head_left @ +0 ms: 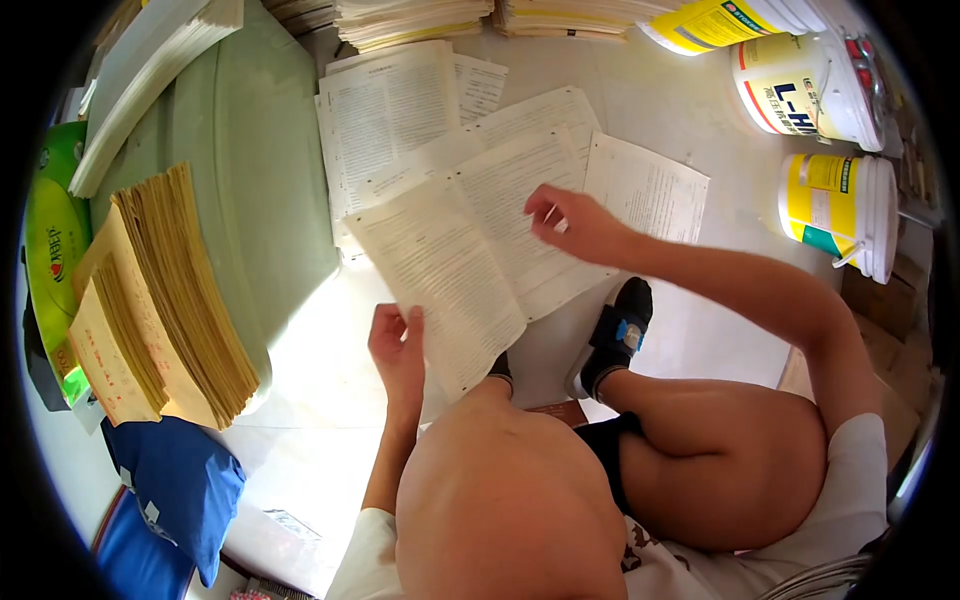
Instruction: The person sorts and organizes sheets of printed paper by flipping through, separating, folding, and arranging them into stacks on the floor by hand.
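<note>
left hand [397, 343] pinching 1 printed page [437, 275] | right hand [572, 226] curled, cannot tell if pinching | 3 buckets [800, 92] rightward

Short white cloth sleeves [858, 470] are worn; pale fabric [668, 562] at the lap is marked with dark brown; a black, pale-soled shoe [604, 340] is accented with bright blue.

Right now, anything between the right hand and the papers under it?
Nothing visible. The right hand shows directly over the printed papers; the shoe is below, out of the way. Whether fingers touch paper, I can't tell.
</note>
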`<state>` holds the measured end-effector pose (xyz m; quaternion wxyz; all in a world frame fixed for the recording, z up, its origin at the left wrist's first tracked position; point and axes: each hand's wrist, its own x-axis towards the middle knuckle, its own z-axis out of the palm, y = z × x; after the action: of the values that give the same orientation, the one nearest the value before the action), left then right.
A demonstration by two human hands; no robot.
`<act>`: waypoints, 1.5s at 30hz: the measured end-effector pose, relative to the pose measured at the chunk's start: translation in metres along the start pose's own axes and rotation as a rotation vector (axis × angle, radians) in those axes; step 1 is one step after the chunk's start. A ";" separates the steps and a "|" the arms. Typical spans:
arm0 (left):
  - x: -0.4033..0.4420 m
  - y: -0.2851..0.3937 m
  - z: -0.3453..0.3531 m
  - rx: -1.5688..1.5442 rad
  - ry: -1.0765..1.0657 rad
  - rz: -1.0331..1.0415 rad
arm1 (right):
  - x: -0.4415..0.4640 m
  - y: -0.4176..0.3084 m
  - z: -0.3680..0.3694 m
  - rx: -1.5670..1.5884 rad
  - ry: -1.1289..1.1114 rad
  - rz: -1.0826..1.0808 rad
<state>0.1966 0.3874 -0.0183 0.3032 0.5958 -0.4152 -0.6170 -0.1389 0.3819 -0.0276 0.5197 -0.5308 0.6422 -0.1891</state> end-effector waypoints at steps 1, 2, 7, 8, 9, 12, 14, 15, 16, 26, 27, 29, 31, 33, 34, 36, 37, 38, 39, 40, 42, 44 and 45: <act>0.002 0.004 0.005 0.061 -0.069 -0.006 | -0.010 -0.017 0.006 0.085 -0.022 0.003; 0.001 0.019 0.020 -0.011 -0.126 0.008 | -0.018 -0.032 0.011 0.170 -0.044 0.005; 0.018 0.029 0.076 0.080 -0.425 0.174 | -0.037 -0.068 0.019 0.538 -0.092 0.124; 0.020 0.033 0.086 0.042 -0.456 0.171 | -0.037 -0.070 0.019 0.632 -0.095 0.155; 0.024 0.035 0.090 0.065 -0.491 0.141 | -0.038 -0.071 0.017 0.632 -0.093 0.158; 0.030 0.043 0.097 0.025 -0.526 0.167 | -0.040 -0.068 0.009 0.662 -0.012 0.212; 0.035 0.034 0.097 -0.029 -0.514 0.157 | -0.038 -0.063 0.005 0.722 -0.037 0.167; 0.036 0.031 0.096 -0.001 -0.505 0.171 | -0.039 -0.063 0.004 0.724 -0.038 0.167; 0.037 0.030 0.096 0.028 -0.493 0.186 | -0.039 -0.065 0.002 0.733 -0.048 0.166; 0.028 0.030 0.094 0.212 -0.495 0.187 | -0.036 -0.063 0.007 0.564 -0.102 0.130; 0.028 0.028 0.094 0.217 -0.500 0.200 | -0.036 -0.061 0.008 0.564 -0.102 0.127; 0.028 0.028 0.093 0.222 -0.503 0.214 | -0.036 -0.056 0.010 0.663 -0.096 0.132; 0.027 0.028 0.093 0.186 -0.524 0.172 | -0.038 -0.052 0.010 0.685 -0.088 0.134; 0.028 0.026 0.092 0.137 -0.533 0.150 | -0.039 -0.048 0.010 0.706 -0.080 0.138; 0.028 0.025 0.092 0.087 -0.543 0.128 | -0.040 -0.046 0.011 0.715 -0.084 0.141; 0.028 0.022 0.093 0.041 -0.542 0.120 | -0.040 -0.041 0.011 0.724 -0.089 0.144; 0.027 0.022 0.094 -0.005 -0.541 0.112 | -0.039 -0.040 0.011 0.738 -0.096 0.147; 0.027 0.021 0.094 -0.005 -0.541 0.113 | -0.039 -0.040 0.011 0.753 -0.104 0.151; 0.027 0.021 0.094 -0.026 -0.522 0.124 | -0.039 -0.039 0.011 0.753 -0.104 0.151; 0.027 0.021 0.094 -0.047 -0.503 0.135 | -0.039 -0.040 0.010 0.762 -0.114 0.156; 0.029 0.015 0.094 -0.059 -0.476 0.134 | -0.039 -0.042 0.010 0.770 -0.124 0.161; 0.029 0.013 0.094 -0.070 -0.451 0.133 | -0.038 -0.044 0.011 0.755 -0.117 0.162; 0.028 0.014 0.095 -0.184 -0.436 0.094 | -0.038 -0.045 0.012 0.754 -0.117 0.162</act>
<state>0.0985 0.3709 -0.0250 0.2877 0.3987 -0.4402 -0.7513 -0.1110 0.4025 0.0211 0.7274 -0.2600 0.5365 -0.3398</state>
